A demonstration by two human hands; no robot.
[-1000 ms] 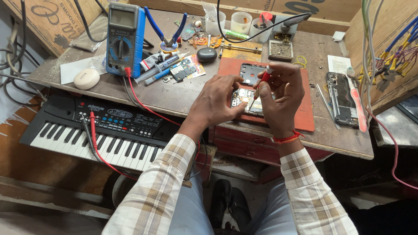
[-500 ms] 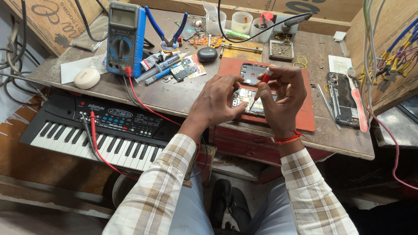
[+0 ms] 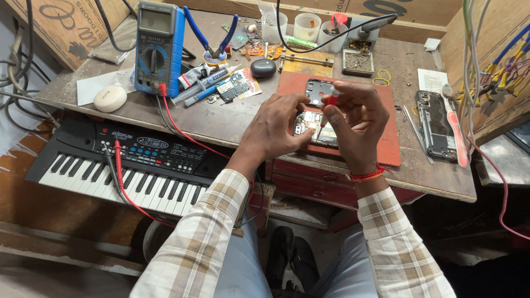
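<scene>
My right hand (image 3: 356,118) pinches a red-handled screwdriver (image 3: 328,106), tip down on the opened phone (image 3: 311,122). My left hand (image 3: 276,128) closes on the phone's left edge, pressing it to the red mat (image 3: 381,138) near the bench's (image 3: 221,124) front edge. Multimeter (image 3: 159,47) sits well left; a second phone (image 3: 434,124) lies right.

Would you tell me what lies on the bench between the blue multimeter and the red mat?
In the head view, between the multimeter and the red mat lie tubes and pens, a small circuit board on a card and a dark oval case.
</scene>
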